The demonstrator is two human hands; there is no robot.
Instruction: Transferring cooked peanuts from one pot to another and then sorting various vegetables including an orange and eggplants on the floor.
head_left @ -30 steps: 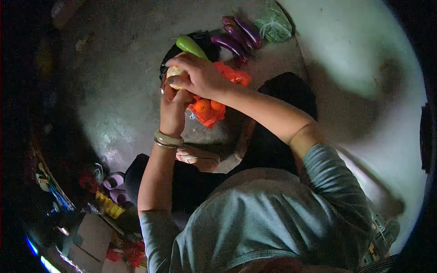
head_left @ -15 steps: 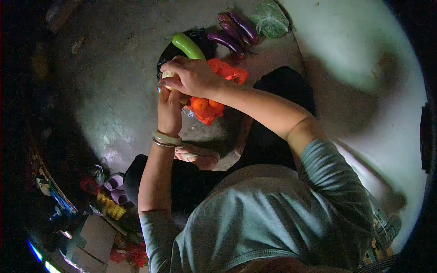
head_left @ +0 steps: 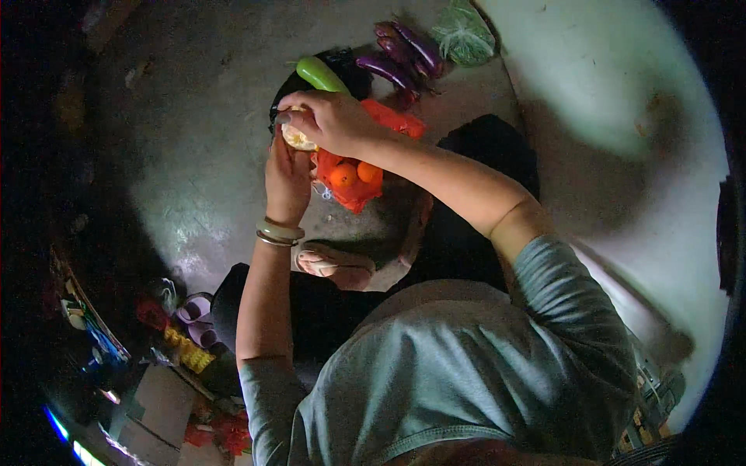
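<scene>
Both hands are together over the floor in front of me, around a pale, peeled orange (head_left: 298, 138). My right hand (head_left: 332, 123) grips it from above, with the thumb on its whitish surface. My left hand (head_left: 287, 177), with bangles at the wrist, holds it from below; some of its fingers are hidden. Just below and right of the hands lies a red plastic bag (head_left: 357, 199) with unpeeled oranges (head_left: 343, 175) in it. Behind the hands, a long green gourd-like vegetable (head_left: 320, 75) rests on a black plastic bag (head_left: 284, 92).
Several purple eggplants (head_left: 400, 58) lie on the floor at the far side, beside a green vegetable in a clear bag (head_left: 465, 35). A pale wall (head_left: 622, 93) rises at right. At lower left are purple slippers (head_left: 199, 318), a yellow item (head_left: 189, 353) and cardboard (head_left: 159, 408).
My hands have turned and shifted on the orange, so more of its pale surface shows. The left hand has moved slightly down and left.
</scene>
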